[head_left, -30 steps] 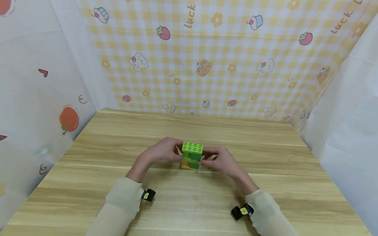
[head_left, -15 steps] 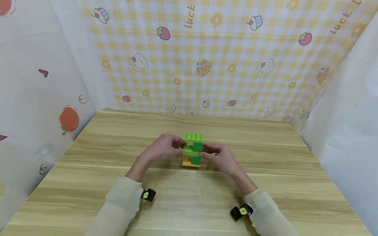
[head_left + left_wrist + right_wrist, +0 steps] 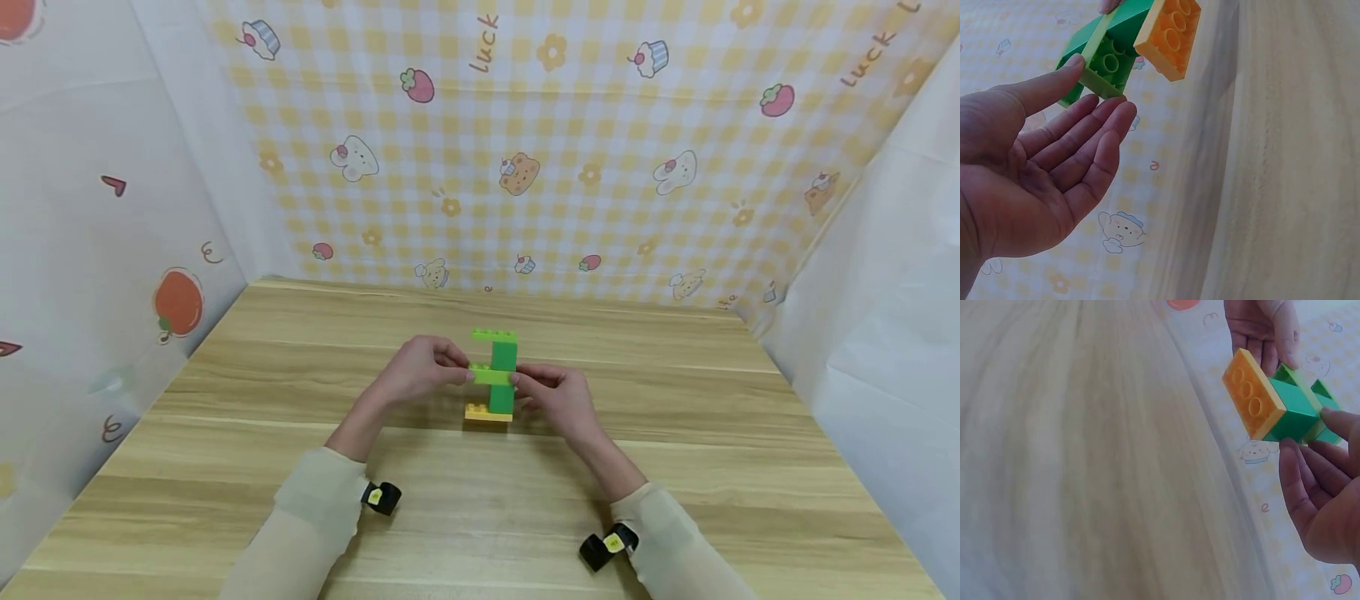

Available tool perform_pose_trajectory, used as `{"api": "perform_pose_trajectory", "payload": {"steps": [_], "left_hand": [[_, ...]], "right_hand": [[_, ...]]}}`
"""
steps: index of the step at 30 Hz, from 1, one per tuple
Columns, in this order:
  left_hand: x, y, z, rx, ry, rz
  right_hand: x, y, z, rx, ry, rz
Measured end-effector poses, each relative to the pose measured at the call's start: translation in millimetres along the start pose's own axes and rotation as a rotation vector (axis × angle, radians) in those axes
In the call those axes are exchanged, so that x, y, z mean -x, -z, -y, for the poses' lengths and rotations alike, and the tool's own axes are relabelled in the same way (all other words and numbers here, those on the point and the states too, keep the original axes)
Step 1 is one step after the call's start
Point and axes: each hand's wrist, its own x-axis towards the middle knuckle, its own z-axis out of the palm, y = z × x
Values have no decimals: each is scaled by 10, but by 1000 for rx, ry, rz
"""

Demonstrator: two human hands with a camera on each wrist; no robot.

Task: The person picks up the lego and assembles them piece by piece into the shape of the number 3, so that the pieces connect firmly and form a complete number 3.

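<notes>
A stack of toy building bricks [image 3: 502, 356] hangs above the table, its orange underside showing in both wrist views. An orange plate [image 3: 1170, 39] forms the bottom, then a green brick [image 3: 1294, 411], a lime plate [image 3: 491, 377], another green brick and a lime top plate [image 3: 493, 335]. The plates jut out to the left, leaving gaps between them. My left hand [image 3: 429, 367] pinches the left end of the middle lime plate between thumb and fingers. With thumb and fingertips, my right hand [image 3: 558, 400] grips the stack's right side around that plate and the green bricks.
A wood-grain table [image 3: 480, 508] lies below. A yellow checked cloth [image 3: 480, 225] hangs behind it, with white cloths at the left [image 3: 97, 250] and right [image 3: 870, 333]. Black wrist devices [image 3: 384, 497] sit at both cuffs.
The brick stack has risen slightly and tipped back, so its front side now faces the head camera and the top studs show less. Both hands keep their hold and tilt with it.
</notes>
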Motion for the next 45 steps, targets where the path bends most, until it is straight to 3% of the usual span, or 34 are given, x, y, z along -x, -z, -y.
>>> {"api": "perform_pose_trajectory", "payload": {"steps": [8, 22, 32, 45], "left_hand": [[-32, -43, 48, 17, 27, -2], [-88, -91, 183, 34, 61, 16], [-100, -114, 245, 33, 74, 47], [-116, -185, 222, -25, 102, -30]], "right_hand": [[4, -23, -15, -23, -30, -30], [-7, -39, -72, -33, -109, 66], [-22, -57, -112, -34, -156, 79], [-84, -120, -141, -70, -206, 51]]}}
